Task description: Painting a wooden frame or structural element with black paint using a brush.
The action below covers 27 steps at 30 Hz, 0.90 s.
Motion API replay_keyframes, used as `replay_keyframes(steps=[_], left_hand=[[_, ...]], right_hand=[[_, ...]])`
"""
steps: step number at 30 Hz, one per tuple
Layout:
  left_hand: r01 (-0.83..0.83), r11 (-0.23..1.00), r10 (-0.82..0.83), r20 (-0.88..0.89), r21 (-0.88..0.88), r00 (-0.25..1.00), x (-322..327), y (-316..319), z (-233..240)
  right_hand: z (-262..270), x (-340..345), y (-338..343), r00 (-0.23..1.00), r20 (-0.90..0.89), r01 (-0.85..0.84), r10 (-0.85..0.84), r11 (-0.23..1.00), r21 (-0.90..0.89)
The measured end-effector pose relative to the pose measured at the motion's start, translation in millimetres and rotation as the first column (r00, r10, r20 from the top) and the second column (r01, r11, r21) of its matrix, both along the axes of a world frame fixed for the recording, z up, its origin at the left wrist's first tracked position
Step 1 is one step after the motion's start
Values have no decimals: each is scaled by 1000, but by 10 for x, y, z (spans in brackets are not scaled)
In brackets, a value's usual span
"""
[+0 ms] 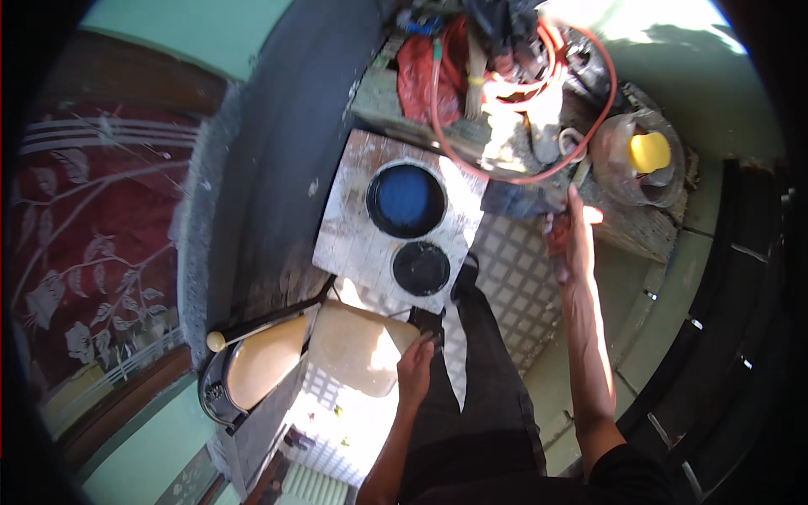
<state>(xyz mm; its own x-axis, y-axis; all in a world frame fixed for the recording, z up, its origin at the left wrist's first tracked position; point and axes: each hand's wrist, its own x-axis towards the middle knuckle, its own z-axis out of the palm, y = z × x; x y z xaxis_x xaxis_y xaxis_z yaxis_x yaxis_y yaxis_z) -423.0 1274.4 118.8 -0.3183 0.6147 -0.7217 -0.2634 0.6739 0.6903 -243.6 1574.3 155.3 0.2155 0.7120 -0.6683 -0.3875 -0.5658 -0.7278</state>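
My right hand (571, 237) is at the right, beside the edge of a cluttered wooden shelf (637, 233). Its fingers are closed at the end of a dark, flat, broad piece (521, 199), whose exact kind I cannot tell; it points left toward a worn, paint-stained small table (347, 208). In the tabletop are a large round vessel or opening with blue inside (407, 199) and a smaller round one, dark inside (421, 268). My left hand (416, 366) hangs low by my dark trousers, near a beige chair seat (356, 347), fingers loosely apart, with nothing visible in it.
An orange-red hose (606, 95) lies coiled on the shelf, with a crumpled red plastic bag (420, 82) and a cut clear plastic container (606, 158) with a yellow cap (650, 153). A beige chair backrest (268, 363) stands lower left. Tiled floor (514, 278) shows between table and wall.
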Motion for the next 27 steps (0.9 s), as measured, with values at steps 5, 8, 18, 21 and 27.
replay_keyframes(steps=[5, 8, 18, 21, 27], left_hand=[[227, 951, -233, 5, 208, 973, 385, 98, 285], [392, 864, -383, -95, 316, 919, 542, 276, 737], [696, 561, -448, -543, 448, 710, 350, 98, 1616], [795, 440, -425, -684, 417, 594, 371, 74, 1960], [831, 129, -226, -800, 542, 556, 701, 161, 2366]], right_hand=[[125, 794, -894, 936, -342, 108, -86, 993, 46], [418, 744, -1397, 877, -395, 336, -274, 937, 94], [1276, 313, -2520, 869, -272, 477, -413, 844, 245], [1288, 368, -2717, 880, -207, 473, -429, 834, 283], [1712, 442, -3018, 872, -85, 477, -483, 796, 373]])
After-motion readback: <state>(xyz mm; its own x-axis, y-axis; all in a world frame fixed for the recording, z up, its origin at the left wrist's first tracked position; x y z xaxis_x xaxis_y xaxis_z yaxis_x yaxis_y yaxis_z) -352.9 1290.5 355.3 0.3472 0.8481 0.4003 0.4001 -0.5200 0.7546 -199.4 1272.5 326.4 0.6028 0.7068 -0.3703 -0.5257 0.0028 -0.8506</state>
